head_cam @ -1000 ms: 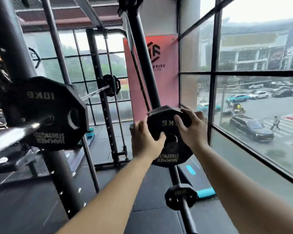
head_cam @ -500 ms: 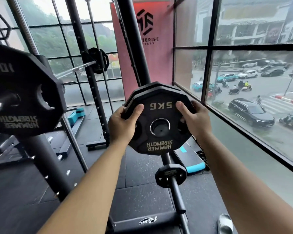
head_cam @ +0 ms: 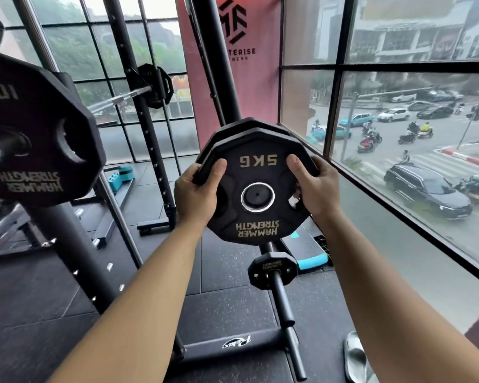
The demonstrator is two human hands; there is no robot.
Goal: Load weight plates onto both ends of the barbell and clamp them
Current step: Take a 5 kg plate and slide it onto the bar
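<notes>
My left hand [head_cam: 197,194] and right hand [head_cam: 315,189] grip the 5 kg plate [head_cam: 257,167] by its edges at centre frame. It is black, upright, with gold lettering upside down. At left, a 10 kg plate [head_cam: 39,134] sits on the barbell [head_cam: 122,99], with a far plate [head_cam: 155,85] beyond.

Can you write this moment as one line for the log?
left hand grips 5KG plate | right hand grips 5KG plate | second plate behind | big plate on barbell

Black rubber floor [head_cam: 227,308], rack base [head_cam: 233,346], teal step [head_cam: 313,262], grey slipper [head_cam: 356,357]
</notes>
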